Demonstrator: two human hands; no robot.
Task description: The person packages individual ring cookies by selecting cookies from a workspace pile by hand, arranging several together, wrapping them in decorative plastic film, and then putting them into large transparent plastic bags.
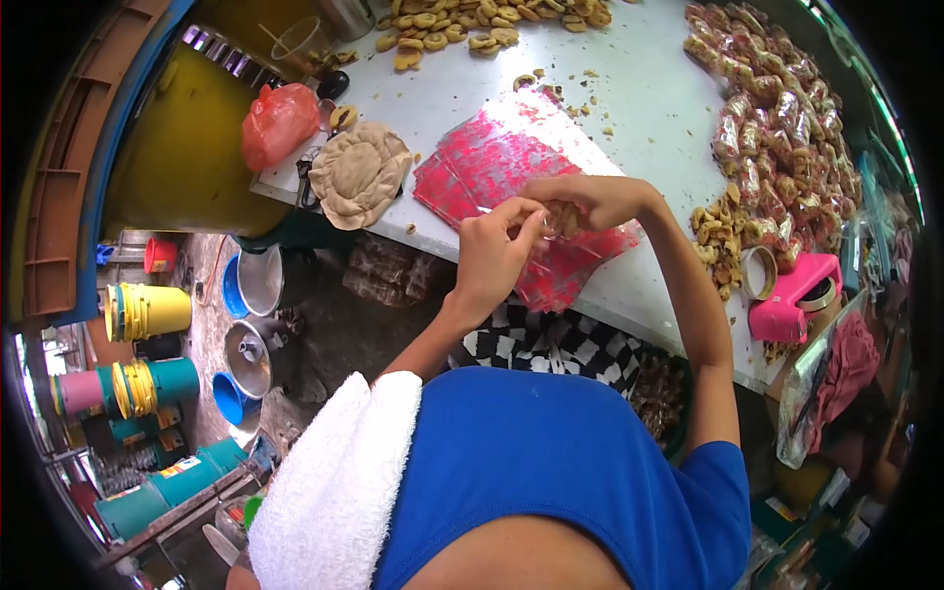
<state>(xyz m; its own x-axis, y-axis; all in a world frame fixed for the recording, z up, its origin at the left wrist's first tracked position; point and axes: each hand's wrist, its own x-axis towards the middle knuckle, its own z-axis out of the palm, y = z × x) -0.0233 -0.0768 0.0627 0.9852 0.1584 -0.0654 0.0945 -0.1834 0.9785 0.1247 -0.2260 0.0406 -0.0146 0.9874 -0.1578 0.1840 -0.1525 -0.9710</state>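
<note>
My left hand (488,258) has thumb and fingertips pinched together at what looks like the edge of a clear, red-printed plastic bag (552,279). Beside it, my right hand (601,200) curls around a few ring-shaped biscuits (566,219). The fingers partly hide the biscuits, and I cannot tell how far they sit inside the bag. Under both hands lies a fanned stack of flat red-printed plastic bags (487,166) on the white table (656,110).
Loose biscuits (442,22) are heaped at the far side. Filled packs (782,125) pile up on the right, above a pink tape dispenser (789,299) and more biscuits (717,240). A beige cloth cushion (361,173) and red plastic bag (280,125) sit left. Buckets (158,313) stand on the floor.
</note>
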